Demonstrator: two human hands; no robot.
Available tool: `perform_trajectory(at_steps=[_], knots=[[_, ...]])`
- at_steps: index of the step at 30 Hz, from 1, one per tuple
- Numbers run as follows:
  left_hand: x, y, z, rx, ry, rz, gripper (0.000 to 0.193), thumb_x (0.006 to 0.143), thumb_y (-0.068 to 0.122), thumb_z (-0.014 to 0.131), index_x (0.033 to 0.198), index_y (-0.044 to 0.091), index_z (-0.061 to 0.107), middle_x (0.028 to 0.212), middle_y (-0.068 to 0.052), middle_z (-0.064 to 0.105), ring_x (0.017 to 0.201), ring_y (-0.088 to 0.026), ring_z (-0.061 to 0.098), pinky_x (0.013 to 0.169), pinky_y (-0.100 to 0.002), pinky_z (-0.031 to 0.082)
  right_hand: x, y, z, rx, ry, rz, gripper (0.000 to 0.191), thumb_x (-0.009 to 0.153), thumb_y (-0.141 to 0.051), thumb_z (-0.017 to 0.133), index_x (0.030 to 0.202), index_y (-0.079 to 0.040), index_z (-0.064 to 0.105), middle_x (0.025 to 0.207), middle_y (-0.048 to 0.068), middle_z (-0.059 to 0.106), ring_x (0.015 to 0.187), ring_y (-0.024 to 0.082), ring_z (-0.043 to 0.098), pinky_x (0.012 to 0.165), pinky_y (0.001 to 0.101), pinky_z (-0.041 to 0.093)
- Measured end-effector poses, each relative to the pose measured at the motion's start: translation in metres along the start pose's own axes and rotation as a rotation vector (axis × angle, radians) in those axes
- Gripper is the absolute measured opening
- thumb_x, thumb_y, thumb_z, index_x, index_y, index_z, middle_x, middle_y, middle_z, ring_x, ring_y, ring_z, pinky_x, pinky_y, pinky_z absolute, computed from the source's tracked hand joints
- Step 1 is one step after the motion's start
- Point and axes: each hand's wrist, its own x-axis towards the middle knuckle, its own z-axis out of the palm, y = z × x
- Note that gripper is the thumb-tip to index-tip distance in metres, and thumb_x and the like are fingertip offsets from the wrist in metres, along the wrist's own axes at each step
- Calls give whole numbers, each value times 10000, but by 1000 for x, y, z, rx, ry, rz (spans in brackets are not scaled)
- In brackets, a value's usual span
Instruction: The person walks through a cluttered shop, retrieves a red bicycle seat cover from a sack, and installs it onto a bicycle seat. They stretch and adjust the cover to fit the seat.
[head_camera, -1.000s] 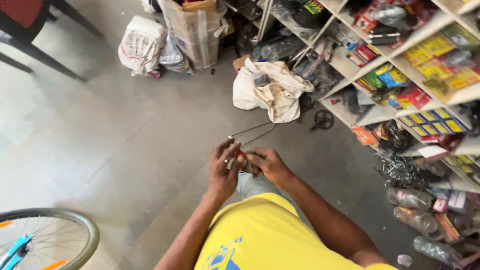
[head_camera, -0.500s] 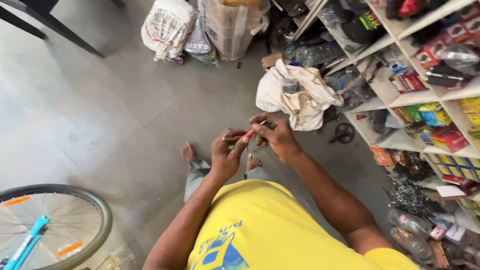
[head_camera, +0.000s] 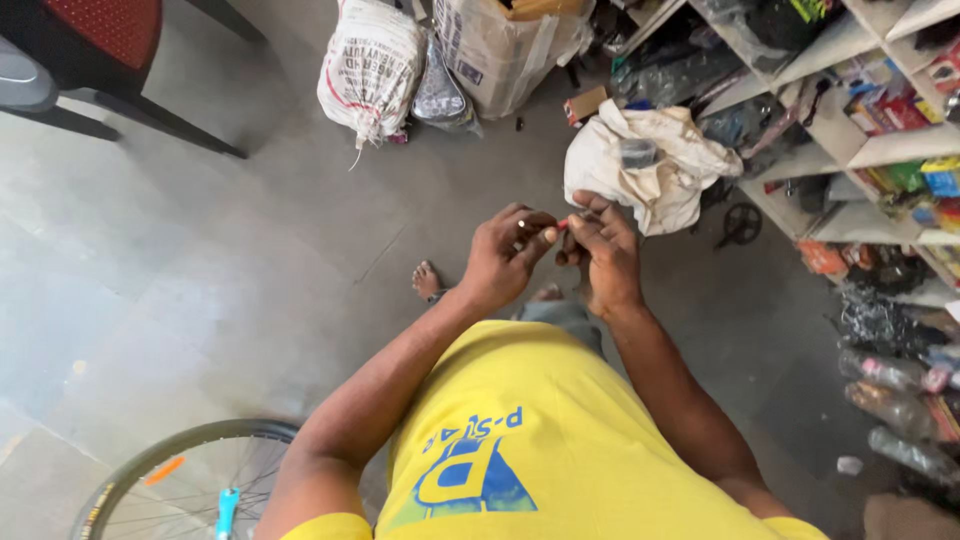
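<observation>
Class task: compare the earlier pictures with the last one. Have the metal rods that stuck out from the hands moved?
Yes. The rods no longer show pointing toward the white cloth; only a small red piece shows between the left hand and right hand.

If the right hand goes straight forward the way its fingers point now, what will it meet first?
Probably the white cloth bundle on the floor. The right hand points up the picture toward it, with nothing visible between. The hand is likely well above the floor, though, so it might pass over; depth is unclear.
</observation>
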Motion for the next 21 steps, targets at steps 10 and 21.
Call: perform_trajectory(at_steps=[10,21], knots=[[15,-39,-99,-32,110,-91,165,988,170,700,1052,26,748,841,-61,636,729,-144,595,659,-289,469,56,31,69,-127,-63,110,225,977,-135,663,1171,-20,663,785,15,622,653,91,577,595,270,520],[82,-71,-168,-56,323,-136,120,987,109,692,1015,-4,724,851,-57,658,756,-117,591,670,-262,463,277,82,55,-515,-30,136,131,923,-144,734,1018,-54,731,820,13,685,662,100,602,596,274,490]])
